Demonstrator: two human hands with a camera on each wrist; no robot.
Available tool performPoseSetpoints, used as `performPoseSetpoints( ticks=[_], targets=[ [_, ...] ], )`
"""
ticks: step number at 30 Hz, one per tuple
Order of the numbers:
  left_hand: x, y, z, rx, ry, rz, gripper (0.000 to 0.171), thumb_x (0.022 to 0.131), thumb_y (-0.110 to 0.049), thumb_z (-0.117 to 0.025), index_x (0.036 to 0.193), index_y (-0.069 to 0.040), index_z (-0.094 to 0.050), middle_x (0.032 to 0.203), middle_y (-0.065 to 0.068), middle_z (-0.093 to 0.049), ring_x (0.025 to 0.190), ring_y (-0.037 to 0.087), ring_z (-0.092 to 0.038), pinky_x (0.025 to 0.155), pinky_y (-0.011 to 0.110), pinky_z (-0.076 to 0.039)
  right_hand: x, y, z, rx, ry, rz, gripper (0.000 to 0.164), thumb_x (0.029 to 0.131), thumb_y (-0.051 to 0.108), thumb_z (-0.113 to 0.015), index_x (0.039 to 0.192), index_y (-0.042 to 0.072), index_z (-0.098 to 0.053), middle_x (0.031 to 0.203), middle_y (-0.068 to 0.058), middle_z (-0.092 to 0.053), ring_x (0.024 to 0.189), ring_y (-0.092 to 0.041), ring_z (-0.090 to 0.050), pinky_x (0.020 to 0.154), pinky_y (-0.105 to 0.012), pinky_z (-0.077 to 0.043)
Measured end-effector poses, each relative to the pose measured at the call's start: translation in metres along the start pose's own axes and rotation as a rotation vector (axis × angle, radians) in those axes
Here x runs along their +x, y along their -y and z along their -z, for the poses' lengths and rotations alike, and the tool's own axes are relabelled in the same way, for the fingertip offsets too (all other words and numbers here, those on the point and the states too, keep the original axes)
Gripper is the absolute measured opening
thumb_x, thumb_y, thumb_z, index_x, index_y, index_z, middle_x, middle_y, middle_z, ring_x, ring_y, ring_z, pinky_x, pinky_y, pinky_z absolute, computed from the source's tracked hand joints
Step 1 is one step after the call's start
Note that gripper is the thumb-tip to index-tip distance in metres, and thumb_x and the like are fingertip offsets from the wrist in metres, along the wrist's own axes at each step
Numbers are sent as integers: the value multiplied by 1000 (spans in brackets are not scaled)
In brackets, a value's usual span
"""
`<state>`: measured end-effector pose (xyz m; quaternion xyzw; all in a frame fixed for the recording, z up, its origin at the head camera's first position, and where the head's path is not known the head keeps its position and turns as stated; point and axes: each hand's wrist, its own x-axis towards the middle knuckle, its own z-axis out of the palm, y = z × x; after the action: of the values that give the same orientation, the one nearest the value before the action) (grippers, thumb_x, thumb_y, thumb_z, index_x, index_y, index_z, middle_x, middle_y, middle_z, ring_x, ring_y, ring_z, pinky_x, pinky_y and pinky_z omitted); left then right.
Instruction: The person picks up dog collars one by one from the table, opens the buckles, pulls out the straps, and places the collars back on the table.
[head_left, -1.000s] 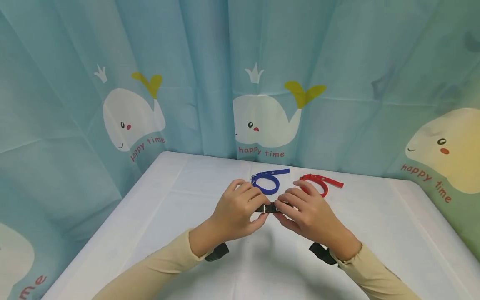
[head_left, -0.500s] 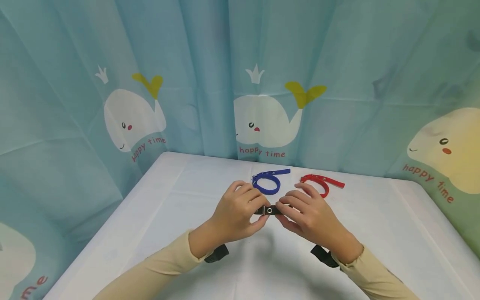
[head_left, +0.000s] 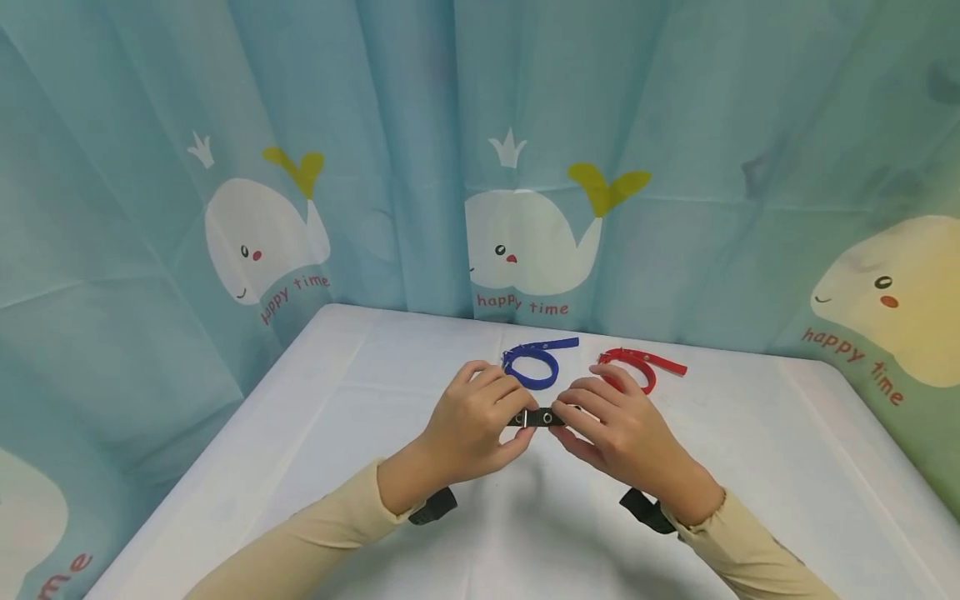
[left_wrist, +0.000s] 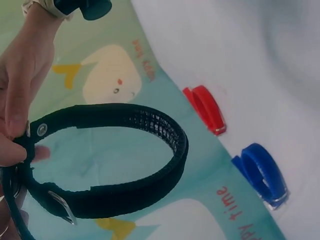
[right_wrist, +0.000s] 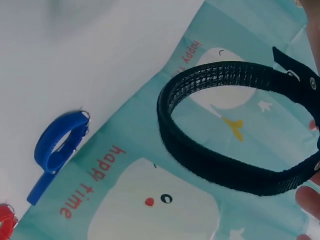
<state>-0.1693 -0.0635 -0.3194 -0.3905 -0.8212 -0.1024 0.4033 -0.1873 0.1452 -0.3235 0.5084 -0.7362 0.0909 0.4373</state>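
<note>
Between my two hands is a black collar [head_left: 538,417] with metal-ringed holes and a metal buckle, raised above the table. My left hand [head_left: 474,425] pinches it by the buckle, thumb below and fingers above. On the other side my right hand [head_left: 618,423] pinches the strap in the same way, a small gap away. In the left wrist view the black collar [left_wrist: 135,201] forms a closed loop with a D-ring hanging from it. The right wrist view shows the loop of the black collar [right_wrist: 215,172] and its pointed free end. Fingers hide part of the buckle.
A blue collar [head_left: 561,342] lies looped on the white table [head_left: 360,433] beyond my hands. To its right lies a red collar [head_left: 663,362], partly behind my right fingers. A blue curtain [head_left: 412,208] printed with whales hangs at the table's far edge.
The black strap has shifted between my fingers. One ringed hole now shows on each side of the buckle's metal bar. Both hands have barely moved, and the blue and red collars lie still.
</note>
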Motion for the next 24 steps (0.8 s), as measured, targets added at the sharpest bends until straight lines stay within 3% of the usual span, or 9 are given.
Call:
performPoseSetpoints(
  ticks=[6,24],
  targets=[
    [1,0,-1,0,5,-6,17,71,-27,-77,80,-17,-67,79,-7,-67,79,9,-60,83,31,-48,1,2,-1,9,50,-7,37,98,33,-43,88,8,-69,82,-5,-70,78,-21,-65,82,-46,-51],
    [-2,3,1,7,7,23,19,69,-29,-78,80,-17,-68,79,-7,-69,78,10,-59,82,32,-49,2,-2,-3,6,11,5,37,98,31,-42,84,7,-67,79,-5,-69,76,-21,-63,80,-45,-50]
  ],
)
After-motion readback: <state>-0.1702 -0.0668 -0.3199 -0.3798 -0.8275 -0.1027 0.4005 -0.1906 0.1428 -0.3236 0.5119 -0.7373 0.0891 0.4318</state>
